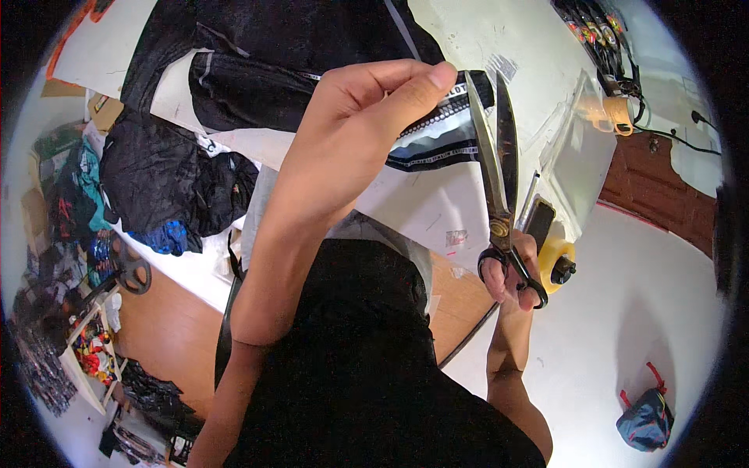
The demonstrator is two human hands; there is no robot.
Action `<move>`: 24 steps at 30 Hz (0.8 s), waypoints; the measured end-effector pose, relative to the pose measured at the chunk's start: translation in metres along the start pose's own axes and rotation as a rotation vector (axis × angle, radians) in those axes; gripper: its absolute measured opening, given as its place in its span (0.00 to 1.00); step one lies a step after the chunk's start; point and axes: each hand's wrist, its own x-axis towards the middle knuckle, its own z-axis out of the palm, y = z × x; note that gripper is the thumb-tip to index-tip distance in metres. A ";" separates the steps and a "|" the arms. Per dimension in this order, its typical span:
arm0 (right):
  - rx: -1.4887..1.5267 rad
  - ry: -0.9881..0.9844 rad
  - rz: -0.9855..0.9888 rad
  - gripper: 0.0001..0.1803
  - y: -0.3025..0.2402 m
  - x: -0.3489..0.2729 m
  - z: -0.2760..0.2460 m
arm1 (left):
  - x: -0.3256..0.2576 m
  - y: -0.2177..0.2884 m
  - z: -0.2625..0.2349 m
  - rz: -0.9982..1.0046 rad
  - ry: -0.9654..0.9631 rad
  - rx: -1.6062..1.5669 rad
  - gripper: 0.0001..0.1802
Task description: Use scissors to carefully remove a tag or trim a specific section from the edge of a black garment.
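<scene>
White worktable (460, 35): black garment (289, 39) spread across it, rumpled black cloth (160, 168) at its left.
Fabric strip (449, 125): black, white and grey, above the table, its right end showing between the parted blades of the scissors (500, 224).
Left hand (359, 105): thumb and forefinger pinched on the strip's upper edge.
Right hand (515, 269): fingers curled through the scissors' black handles.
Beside the right hand: yellow container (555, 248), black-capped.

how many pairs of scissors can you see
1: the black-handled scissors in the right hand, blades open at the end of the fabric piece. Others may be hidden.
</scene>
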 end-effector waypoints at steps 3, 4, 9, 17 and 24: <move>-0.022 0.012 0.032 0.31 -0.002 0.001 0.006 | -0.002 0.001 0.002 -0.023 0.006 0.001 0.12; -0.031 0.071 0.039 0.31 -0.002 0.001 0.009 | -0.002 0.000 0.001 -0.020 0.007 -0.004 0.12; -0.178 0.023 0.041 0.31 -0.006 0.002 0.002 | 0.000 -0.001 0.002 -0.069 0.003 -0.033 0.13; -0.099 0.074 -0.056 0.28 -0.008 0.000 0.007 | 0.003 -0.001 -0.003 -0.165 0.020 -0.346 0.13; -0.100 0.440 -0.380 0.24 0.013 0.042 0.030 | 0.004 -0.002 -0.001 -0.223 0.051 -0.375 0.13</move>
